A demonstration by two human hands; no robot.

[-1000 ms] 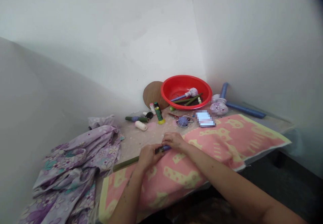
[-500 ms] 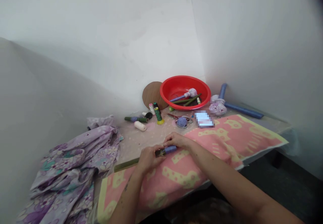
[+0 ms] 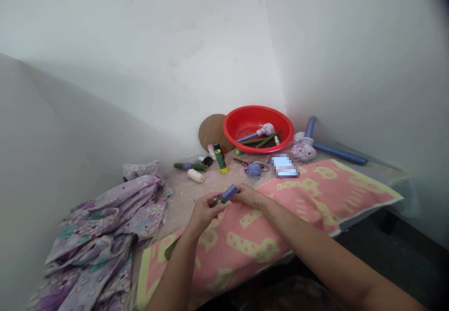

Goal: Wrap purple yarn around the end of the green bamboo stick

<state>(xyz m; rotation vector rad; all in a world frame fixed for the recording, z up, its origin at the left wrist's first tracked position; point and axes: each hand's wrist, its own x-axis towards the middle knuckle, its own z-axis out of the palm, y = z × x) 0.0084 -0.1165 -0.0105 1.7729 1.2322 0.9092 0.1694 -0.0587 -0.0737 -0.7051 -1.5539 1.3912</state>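
Grasping a green stick (image 3: 170, 249), the left hand (image 3: 204, 213) sits above pink-and-yellow cloth (image 3: 252, 243); the right hand (image 3: 247, 195) touches its blue-wrapped end (image 3: 229, 192), grip unclear.

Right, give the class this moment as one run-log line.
left hand: holds green stick | right hand: at its blue-wrapped end | below: pink-and-yellow cloth | beyond: blue yarn ball, red basin

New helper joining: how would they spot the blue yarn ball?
Find the big red basin. Scissors lie in front of it. The blue yarn ball overlaps them in view: round, unlike the tall green spool to its left.
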